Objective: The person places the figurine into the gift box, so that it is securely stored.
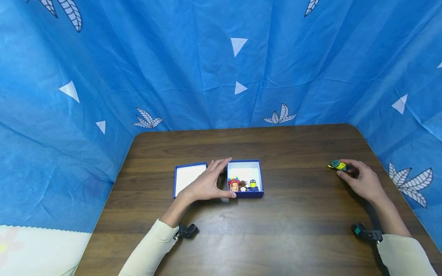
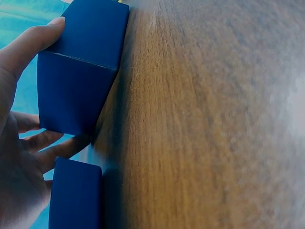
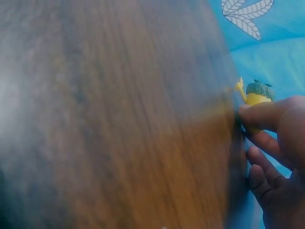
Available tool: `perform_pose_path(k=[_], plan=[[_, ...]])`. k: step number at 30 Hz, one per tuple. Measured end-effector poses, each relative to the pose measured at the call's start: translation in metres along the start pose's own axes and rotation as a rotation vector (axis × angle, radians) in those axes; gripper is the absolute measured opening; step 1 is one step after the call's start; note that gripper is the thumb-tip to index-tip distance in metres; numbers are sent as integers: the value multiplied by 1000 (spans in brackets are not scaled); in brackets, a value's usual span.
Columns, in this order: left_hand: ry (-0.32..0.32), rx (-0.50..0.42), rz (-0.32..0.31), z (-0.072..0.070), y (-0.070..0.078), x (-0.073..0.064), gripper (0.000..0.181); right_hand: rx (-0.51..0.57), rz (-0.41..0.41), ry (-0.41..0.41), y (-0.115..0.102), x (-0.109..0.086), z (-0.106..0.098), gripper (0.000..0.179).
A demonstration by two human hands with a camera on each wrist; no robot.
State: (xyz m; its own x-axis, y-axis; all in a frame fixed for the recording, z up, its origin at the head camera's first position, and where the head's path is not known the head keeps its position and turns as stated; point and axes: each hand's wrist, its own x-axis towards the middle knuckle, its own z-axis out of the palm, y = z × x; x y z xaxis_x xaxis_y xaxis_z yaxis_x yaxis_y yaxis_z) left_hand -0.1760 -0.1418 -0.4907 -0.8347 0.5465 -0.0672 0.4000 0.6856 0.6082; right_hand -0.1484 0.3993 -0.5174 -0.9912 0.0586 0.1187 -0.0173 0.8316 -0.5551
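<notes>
My left hand (image 1: pixel 206 184) spans the left side of a small blue box (image 1: pixel 249 195) with a white inside, thumb at the front corner and fingers toward the back. In the left wrist view the thumb rests on the box (image 2: pixel 76 95) wall. Three small toy figures stand along the box's front: a red-and-tan one (image 1: pixel 234 185), a brown one (image 1: pixel 243 186) and a yellow-and-blue one (image 1: pixel 253 184). Far to the right, my right hand (image 1: pixel 364 182) pinches a yellow toy figure (image 3: pixel 258 99) with a green top between thumb and fingers, low over the table.
The blue-edged lid (image 1: pixel 188 178), white inside facing up, lies left of the box, partly behind the left hand. Everything rests on a brown wooden table (image 1: pixel 293 222). A blue printed curtain (image 1: pixel 207 76) hangs around its back and sides.
</notes>
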Motion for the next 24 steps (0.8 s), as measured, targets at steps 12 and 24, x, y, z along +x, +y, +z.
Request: perform_pose_path(k=[12, 24], plan=[[0, -1, 4, 0, -1, 0, 124, -5, 26, 14, 0, 1, 2, 42], [-3, -3, -1, 1, -2, 1, 124, 9, 11, 53, -4, -2, 0, 40]])
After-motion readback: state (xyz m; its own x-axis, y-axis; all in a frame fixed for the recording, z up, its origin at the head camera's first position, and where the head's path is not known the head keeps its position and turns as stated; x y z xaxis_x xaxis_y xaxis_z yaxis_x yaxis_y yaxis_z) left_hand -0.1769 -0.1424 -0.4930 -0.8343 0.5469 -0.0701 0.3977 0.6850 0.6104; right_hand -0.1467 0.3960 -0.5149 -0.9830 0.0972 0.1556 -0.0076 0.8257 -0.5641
